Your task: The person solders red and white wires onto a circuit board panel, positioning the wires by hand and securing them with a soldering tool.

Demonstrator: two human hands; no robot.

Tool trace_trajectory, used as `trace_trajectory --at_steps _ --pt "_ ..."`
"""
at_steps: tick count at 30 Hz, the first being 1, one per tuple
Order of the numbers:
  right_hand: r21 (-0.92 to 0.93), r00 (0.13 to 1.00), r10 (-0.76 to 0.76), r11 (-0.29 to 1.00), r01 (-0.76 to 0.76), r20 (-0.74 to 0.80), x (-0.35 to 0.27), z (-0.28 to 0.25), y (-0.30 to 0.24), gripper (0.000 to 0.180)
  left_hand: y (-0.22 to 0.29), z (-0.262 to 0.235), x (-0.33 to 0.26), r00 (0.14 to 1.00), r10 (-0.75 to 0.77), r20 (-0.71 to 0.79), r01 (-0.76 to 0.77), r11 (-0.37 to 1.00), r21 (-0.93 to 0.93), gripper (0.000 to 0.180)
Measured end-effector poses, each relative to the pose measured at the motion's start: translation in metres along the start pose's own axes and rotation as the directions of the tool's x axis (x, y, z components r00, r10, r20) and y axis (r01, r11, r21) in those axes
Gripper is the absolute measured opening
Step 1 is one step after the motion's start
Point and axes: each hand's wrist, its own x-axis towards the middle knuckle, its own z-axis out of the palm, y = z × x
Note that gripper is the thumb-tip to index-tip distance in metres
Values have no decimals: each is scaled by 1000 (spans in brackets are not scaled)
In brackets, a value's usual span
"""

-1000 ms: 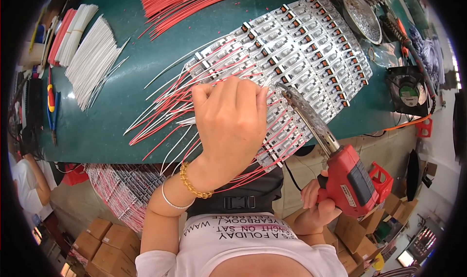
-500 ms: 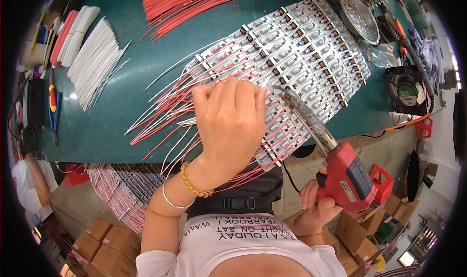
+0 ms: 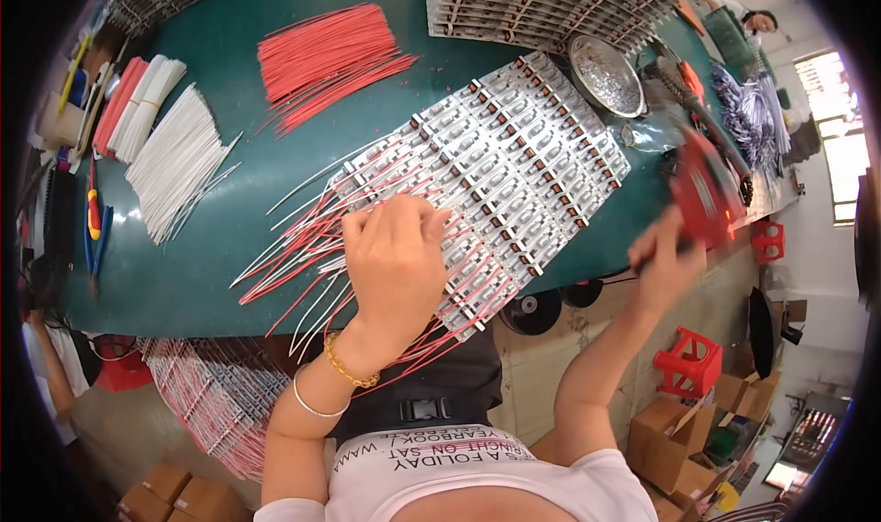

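Note:
My left hand (image 3: 396, 256) is closed, fingers curled, over the lower left part of a panel of small circuit boards (image 3: 532, 146). Whatever is between its fingertips is hidden. Thin red and white wires (image 3: 284, 270) run out from the panel's left rows, past and below this hand. At the right, beyond the table's front edge, my right hand (image 3: 674, 256) grips a red soldering gun (image 3: 708, 187). Both the gun and that hand are smeared by motion. The gun is well apart from the panel, near a round metal dish (image 3: 606, 77).
Piles of red wires (image 3: 326, 63) and white wires (image 3: 179, 164) lie on the green table (image 3: 229, 293). Pliers with blue handles (image 3: 99, 238) sit at the left edge. More board panels (image 3: 532, 8) stand at the back. A red stool (image 3: 686, 364) and cardboard boxes (image 3: 665, 435) are at lower right.
My right hand has swung the soldering gun up and right, away from the panel. My left hand stays closed over the wired rows. The whole view has shifted, showing more of the table's back.

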Motion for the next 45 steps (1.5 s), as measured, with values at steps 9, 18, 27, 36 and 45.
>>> trace_trajectory --at_steps 9,18,27,36,45 --pt "311 994 4 949 -38 111 -46 -21 -8 50 7 -51 11 997 -51 61 62 981 -185 11" --pt "155 955 250 949 -274 159 -153 -36 -7 86 7 -9 0 991 -40 127 42 999 -18 16" --pt "86 857 251 943 -322 450 -148 -49 -3 74 4 -1 -2 995 13 98 -17 999 40 17" --pt "88 902 272 944 -318 336 -161 -49 -5 73 2 -2 -2 996 30 83 -33 999 42 17" --pt "121 927 191 963 -240 322 -164 -54 4 80 2 -1 -4 996 40 84 -43 998 39 17"
